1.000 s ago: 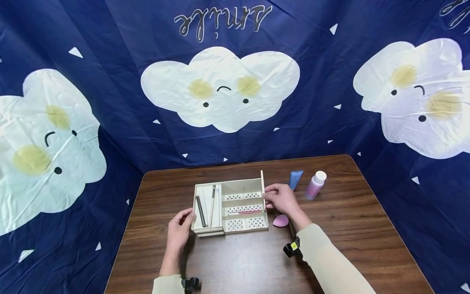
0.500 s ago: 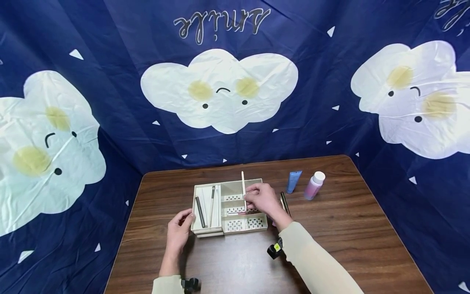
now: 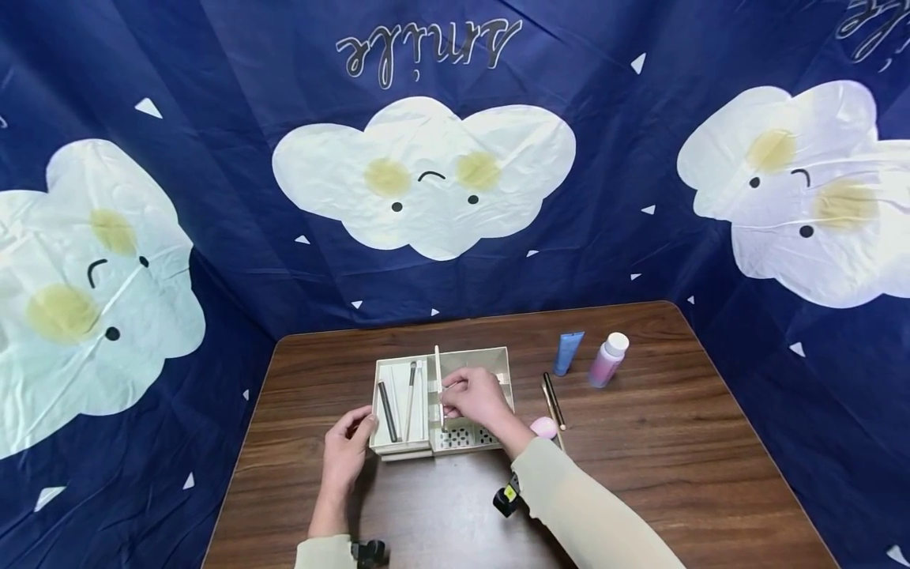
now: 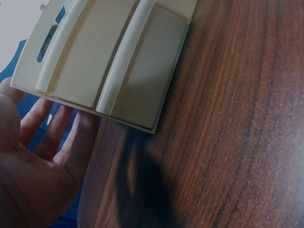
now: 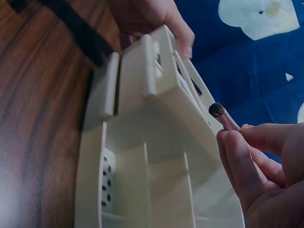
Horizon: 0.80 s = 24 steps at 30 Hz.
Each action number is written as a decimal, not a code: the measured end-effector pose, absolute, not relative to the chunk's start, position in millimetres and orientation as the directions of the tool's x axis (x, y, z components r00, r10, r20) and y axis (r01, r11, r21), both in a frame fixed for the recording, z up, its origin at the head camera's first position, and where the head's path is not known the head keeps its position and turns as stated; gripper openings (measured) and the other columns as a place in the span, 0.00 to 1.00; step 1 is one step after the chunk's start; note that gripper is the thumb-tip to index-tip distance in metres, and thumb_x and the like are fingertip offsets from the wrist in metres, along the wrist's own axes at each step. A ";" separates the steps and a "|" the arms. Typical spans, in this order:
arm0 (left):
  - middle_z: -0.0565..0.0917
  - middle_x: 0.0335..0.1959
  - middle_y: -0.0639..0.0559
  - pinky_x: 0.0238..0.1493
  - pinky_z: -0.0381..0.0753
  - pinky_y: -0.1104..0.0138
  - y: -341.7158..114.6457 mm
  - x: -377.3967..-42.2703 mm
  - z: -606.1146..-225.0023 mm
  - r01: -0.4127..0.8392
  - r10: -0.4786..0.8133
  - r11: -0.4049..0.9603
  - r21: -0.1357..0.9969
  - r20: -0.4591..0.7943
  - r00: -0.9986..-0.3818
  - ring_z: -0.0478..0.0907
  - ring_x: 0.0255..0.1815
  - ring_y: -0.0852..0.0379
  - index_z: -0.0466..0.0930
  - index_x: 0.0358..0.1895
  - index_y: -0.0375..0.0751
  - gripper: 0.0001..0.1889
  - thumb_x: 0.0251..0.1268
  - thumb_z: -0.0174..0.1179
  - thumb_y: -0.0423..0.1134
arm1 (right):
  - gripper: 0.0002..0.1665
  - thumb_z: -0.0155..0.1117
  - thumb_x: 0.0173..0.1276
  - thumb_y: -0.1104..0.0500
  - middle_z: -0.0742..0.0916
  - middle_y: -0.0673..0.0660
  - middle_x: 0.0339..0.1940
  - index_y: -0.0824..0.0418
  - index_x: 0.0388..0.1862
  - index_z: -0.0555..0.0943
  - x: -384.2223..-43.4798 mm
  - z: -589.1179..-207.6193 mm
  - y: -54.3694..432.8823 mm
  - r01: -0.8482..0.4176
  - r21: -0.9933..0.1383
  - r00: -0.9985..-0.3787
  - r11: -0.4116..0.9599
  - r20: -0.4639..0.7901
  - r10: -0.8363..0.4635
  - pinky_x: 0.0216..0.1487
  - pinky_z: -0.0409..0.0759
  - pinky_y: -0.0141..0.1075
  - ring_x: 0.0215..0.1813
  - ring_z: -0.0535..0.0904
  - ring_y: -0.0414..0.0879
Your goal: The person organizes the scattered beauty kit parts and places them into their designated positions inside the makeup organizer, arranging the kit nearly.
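My right hand [image 3: 478, 395] pinches a makeup brush [image 5: 230, 122] between thumb and fingers, above the open compartments of a cream desktop organizer [image 3: 404, 454]. The brush's dark bristle end points toward the organizer's front; its pale handle rises at the back. My left hand [image 3: 346, 444] grips the organizer's left side, thumb on the top edge and fingers against the side wall. In the organizer's left tray lie a black stick [image 3: 388, 411], another makeup brush [image 3: 411, 391] and thin pale sticks. The right hand hides much of the middle compartments. Two drawer fronts [image 4: 95, 52] show in the left wrist view.
Right of the organizer, two slim brushes or pens [image 3: 555, 399] lie near a pink makeup sponge [image 3: 543, 427], partly covered by the right forearm. Behind them stand a blue tube [image 3: 568, 352] and a pink-purple bottle with a white cap [image 3: 609, 360]. Blue cloth surrounds the wooden table [image 3: 675, 442].
My right hand has moved left with the makeup brush, from the organizer's right edge to over its compartments beside the left tray. The left hand has stayed in place.
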<state>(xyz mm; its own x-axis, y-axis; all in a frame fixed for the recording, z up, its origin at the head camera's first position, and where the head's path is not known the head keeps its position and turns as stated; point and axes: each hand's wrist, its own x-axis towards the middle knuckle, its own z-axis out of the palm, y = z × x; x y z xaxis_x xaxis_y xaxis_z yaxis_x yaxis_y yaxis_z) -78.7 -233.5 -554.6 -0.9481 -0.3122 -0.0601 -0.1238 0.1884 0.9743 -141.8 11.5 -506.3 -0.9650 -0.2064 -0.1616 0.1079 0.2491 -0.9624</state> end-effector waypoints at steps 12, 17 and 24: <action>0.86 0.39 0.48 0.34 0.79 0.72 -234.3 -79.0 -554.8 -0.138 -0.302 0.178 0.974 -0.079 -0.950 0.77 0.34 0.65 0.85 0.54 0.30 0.13 0.71 0.63 0.32 | 0.15 0.74 0.61 0.66 0.90 0.54 0.26 0.70 0.47 0.86 -142.1 -514.7 -19.0 0.141 -0.957 -0.954 0.252 -0.200 -0.225 0.31 0.87 0.36 0.24 0.88 0.45; 0.86 0.38 0.52 0.36 0.79 0.73 -234.5 -79.1 -554.9 -0.142 -0.303 0.175 0.974 -0.084 -0.949 0.78 0.35 0.66 0.85 0.54 0.29 0.13 0.71 0.63 0.32 | 0.14 0.74 0.59 0.69 0.89 0.54 0.25 0.71 0.44 0.86 -143.1 -516.4 -29.2 0.163 -0.959 -0.952 0.231 -0.214 -0.218 0.29 0.86 0.34 0.22 0.86 0.43; 0.85 0.35 0.55 0.34 0.79 0.72 -234.3 -78.7 -554.6 -0.138 -0.311 0.176 0.975 -0.078 -0.947 0.78 0.34 0.66 0.85 0.53 0.30 0.12 0.71 0.63 0.32 | 0.10 0.76 0.58 0.67 0.89 0.51 0.22 0.66 0.39 0.87 -145.8 -511.4 -42.2 0.126 -0.943 -0.960 0.309 -0.194 -0.201 0.27 0.84 0.31 0.22 0.87 0.43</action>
<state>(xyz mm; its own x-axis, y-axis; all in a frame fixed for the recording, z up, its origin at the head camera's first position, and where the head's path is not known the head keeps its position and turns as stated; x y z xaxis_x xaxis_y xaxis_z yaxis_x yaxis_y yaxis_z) -78.7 -234.3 -554.6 -0.9472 -0.3111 -0.0782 -0.1383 0.1762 0.9746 -145.8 -42.2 -511.4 -0.9601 -0.2012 -0.1942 0.1260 0.3089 -0.9427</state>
